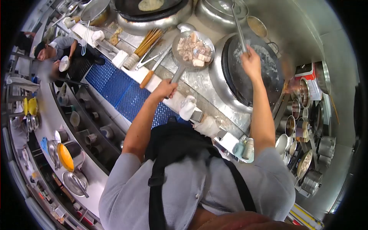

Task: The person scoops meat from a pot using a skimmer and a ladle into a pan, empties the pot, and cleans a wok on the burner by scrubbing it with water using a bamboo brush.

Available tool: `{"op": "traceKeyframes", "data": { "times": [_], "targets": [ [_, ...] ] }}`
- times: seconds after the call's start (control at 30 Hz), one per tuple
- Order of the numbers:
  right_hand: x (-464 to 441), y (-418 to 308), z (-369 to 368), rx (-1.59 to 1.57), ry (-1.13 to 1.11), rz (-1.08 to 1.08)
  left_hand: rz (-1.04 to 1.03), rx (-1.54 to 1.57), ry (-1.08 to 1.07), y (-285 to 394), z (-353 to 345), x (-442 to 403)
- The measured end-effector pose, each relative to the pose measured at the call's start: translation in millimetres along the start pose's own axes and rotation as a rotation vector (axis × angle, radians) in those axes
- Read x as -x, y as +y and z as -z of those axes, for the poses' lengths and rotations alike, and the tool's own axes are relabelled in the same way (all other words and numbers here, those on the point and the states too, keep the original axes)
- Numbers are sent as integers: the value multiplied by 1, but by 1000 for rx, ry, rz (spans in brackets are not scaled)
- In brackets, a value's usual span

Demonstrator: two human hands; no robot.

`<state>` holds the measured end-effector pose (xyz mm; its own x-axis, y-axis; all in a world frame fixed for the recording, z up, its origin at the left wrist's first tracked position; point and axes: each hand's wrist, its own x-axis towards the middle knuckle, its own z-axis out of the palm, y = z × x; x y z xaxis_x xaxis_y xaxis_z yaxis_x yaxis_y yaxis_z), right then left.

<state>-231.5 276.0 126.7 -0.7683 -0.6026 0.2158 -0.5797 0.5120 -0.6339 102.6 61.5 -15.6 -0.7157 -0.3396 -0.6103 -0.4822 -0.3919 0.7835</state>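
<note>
My left hand (165,90) is wrapped round the handle of a wide metal skimmer (180,73), held level over the steel counter. Pale, diced chunks of meat (194,50) fill the skimmer. My right hand (251,61) grips the long handle of a ladle (238,28), whose bowl reaches up to the far edge of the view, over a covered metal pot (220,17). Below my right hand lies a large dark wok (255,73) in its round steel burner ring. Whitish streaks mark the wok's inside.
Another wok (153,11) with something pale in it sits at the far left. A bamboo brush (148,42) and a wooden-handled tool (147,78) lie left of the skimmer. A person (63,53) holds a white bowl at the left. Pots (287,124) fill racks at the right.
</note>
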Motion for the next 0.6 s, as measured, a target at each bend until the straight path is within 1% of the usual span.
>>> {"op": "traceKeyframes", "data": {
  "times": [0.03, 0.1, 0.13, 0.2, 0.3, 0.4, 0.43, 0.53, 0.57, 0.6],
  "targets": [
    [-38, 7, -10, 139, 85, 142, -2, 26, -11, 1, -4, 9],
    [-107, 1, -23, 219, 70, 16, 13, 82, -19, 13, -9, 25],
    [-146, 9, -30, 242, -25, -58, 44, 117, -16, 17, -13, 36],
    [-208, 29, -41, 288, -234, -206, 36, 170, -38, 17, -18, 61],
    [-226, 36, -23, -890, -314, -601, 6, 184, 7, 24, -29, 92],
    [-171, 21, 9, -1304, -249, -554, -28, 188, -21, 45, -44, 116],
    [-157, 23, 19, -1414, -288, -550, -55, 144, -16, 59, -54, 125],
    [-107, 17, 68, -1603, -347, -518, -137, 101, -108, 87, -79, 123],
    [-87, 11, 86, -1614, -337, -494, -161, 23, -110, 96, -90, 116],
    [-66, 4, 104, -1626, -341, -480, -179, 35, -176, 95, -98, 95]
  ]
}}
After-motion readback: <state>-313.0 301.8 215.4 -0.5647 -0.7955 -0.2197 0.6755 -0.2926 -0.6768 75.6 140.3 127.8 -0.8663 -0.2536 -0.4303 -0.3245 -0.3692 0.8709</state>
